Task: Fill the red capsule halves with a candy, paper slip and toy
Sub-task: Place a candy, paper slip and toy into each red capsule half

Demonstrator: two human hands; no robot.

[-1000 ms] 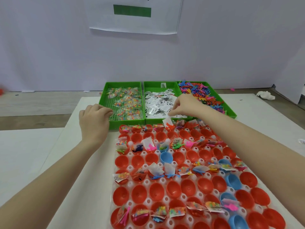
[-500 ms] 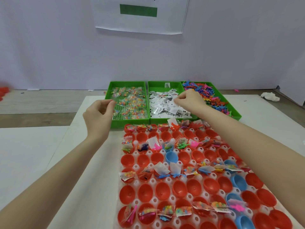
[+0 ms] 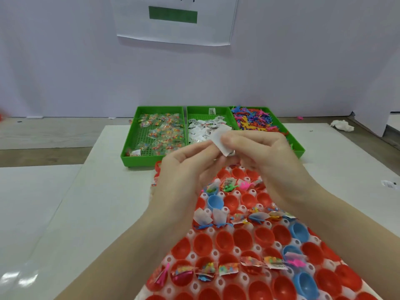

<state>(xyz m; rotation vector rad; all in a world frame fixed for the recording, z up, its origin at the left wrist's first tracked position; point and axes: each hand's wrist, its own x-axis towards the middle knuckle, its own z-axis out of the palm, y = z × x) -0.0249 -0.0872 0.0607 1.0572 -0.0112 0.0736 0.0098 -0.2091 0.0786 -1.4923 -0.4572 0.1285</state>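
Right hand [image 3: 257, 152] and left hand [image 3: 190, 161] pinch paper slip [image 3: 221, 138] together; loose hold risks drop into already-filled red capsule halves [image 3: 225, 239] below.

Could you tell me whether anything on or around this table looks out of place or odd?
Yes. A few blue capsule halves sit among the red capsule halves in the white holder. A stray paper slip lies on the table at far right, outside the trays, and a crumpled white tissue lies on the floor beyond.

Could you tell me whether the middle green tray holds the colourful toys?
No, the middle green tray holds white paper slips.
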